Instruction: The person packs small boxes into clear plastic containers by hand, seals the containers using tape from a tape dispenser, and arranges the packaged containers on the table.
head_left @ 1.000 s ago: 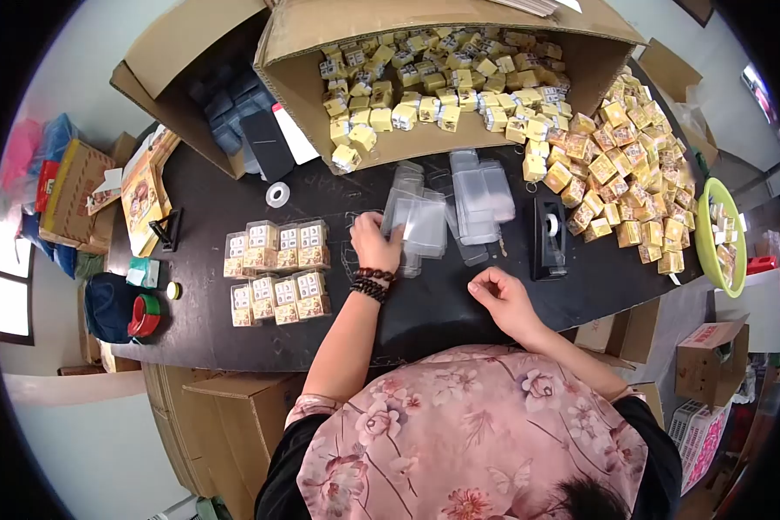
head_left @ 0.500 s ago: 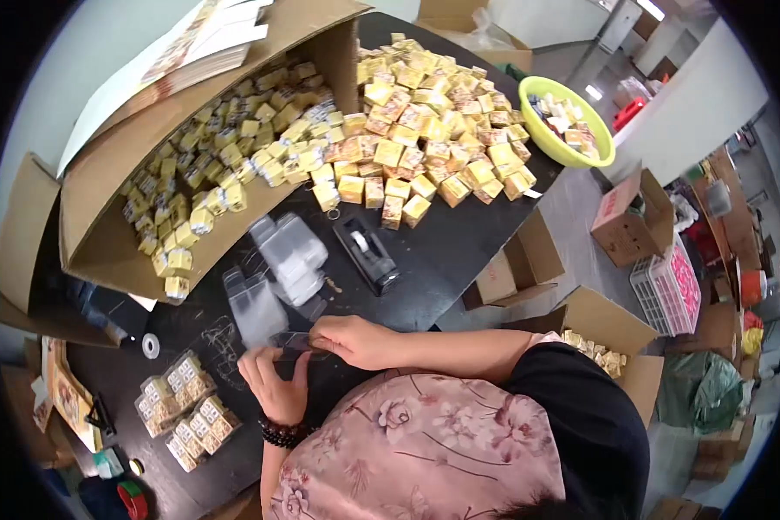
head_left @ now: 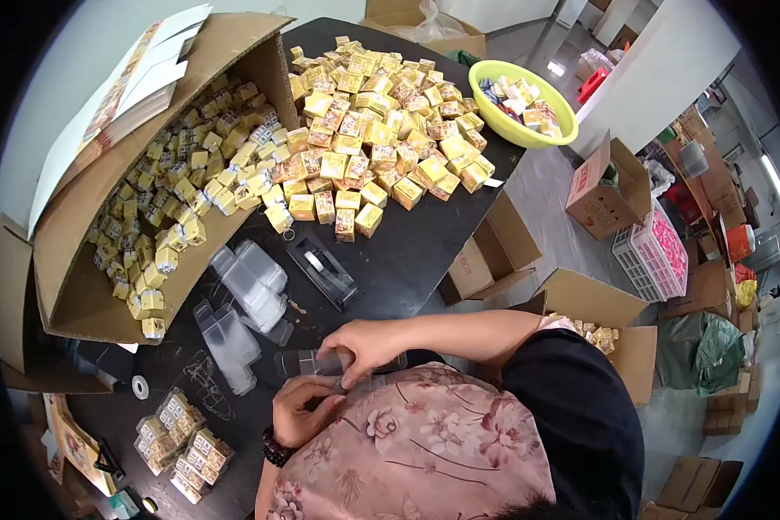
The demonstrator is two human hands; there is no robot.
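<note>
Two hands: left hand, wearing a dark bead bracelet, and right hand meet near the floral apron.
Fingers: the right thumb and fingertips pinch a clear plastic case; the left fingers curl beside it, their grip impossible to tell.
Case position: at the near edge of the black table, extending leftward past the right fingertips.
Flat clear sleeves: two overlapping piles just beyond.
Tape dispenser: black, beyond the right hand.
Farther: heaped yellow boxes, a carton holding more, a yellow-green basin.
</note>
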